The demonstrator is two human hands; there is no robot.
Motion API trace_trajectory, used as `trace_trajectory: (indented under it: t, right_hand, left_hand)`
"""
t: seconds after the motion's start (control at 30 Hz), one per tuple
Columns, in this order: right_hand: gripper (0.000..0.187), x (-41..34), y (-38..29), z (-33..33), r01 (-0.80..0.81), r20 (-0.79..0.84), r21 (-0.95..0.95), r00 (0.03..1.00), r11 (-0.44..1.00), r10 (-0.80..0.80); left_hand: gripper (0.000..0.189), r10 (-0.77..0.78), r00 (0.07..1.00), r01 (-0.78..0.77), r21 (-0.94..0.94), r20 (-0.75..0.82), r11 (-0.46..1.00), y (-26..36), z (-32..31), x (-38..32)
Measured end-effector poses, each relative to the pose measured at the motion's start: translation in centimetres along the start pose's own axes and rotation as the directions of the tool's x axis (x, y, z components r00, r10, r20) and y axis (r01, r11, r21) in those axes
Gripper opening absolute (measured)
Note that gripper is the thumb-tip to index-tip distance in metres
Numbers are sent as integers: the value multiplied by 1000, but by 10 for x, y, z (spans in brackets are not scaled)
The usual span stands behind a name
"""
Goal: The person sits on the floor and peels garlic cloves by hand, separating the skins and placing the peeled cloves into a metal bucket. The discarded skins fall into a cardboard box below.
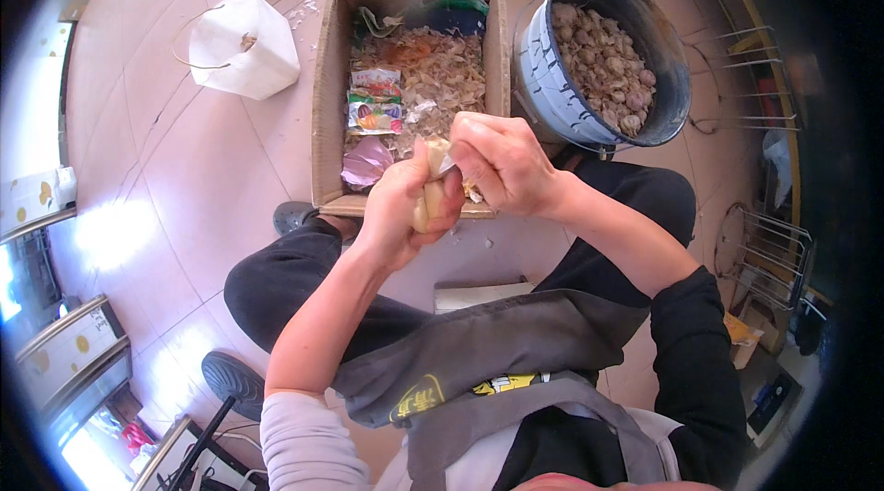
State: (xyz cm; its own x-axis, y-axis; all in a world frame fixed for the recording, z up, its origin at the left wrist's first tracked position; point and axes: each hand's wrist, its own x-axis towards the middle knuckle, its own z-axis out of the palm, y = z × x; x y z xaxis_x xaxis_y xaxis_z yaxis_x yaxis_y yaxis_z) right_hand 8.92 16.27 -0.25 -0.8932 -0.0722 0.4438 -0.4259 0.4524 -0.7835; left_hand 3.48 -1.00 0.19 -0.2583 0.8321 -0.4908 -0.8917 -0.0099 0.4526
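My left hand (397, 204) is curled around several pale, peeled garlic cloves (429, 204). Between its thumb and fingers, at the top, sits another garlic clove (439, 155) with some whitish skin on it. My right hand (504, 163) meets it from the right, its thumb and forefinger pinching that clove's skin. Both hands are over the near end of a cardboard box (503, 42), which holds a layer of loose garlic skins (442, 69). Right of the box, a blue metal bucket (563, 87) leans towards me, partly filled with garlic bulbs (604, 62).
A white plastic container (269, 56) with a wire handle stands left of the box. Printed wrappers (375, 104) and a pink scrap (367, 161) lie inside the box. Wire racks (766, 256) line the right side; a round black base (231, 380) is at lower left.
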Motion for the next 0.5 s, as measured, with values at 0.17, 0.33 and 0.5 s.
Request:
trace_trajectory:
  t: [0.17,0.33,0.5]
  right_hand:
    - [13,3,0,-8,-114,23,22,993,993,113]
    - [13,-1,-2,-9,-132,47,54,990,990,130]
    - [16,2,1,-14,-199,22,-79,979,977,201]
  left_hand:
    - [39,588,805,-372,703,-82,606,0,1,7]
    - [28,564,814,-377,611,-139,696,10,5,4]
    - [36,604,758,-520,331,-245,787,21,2,3]
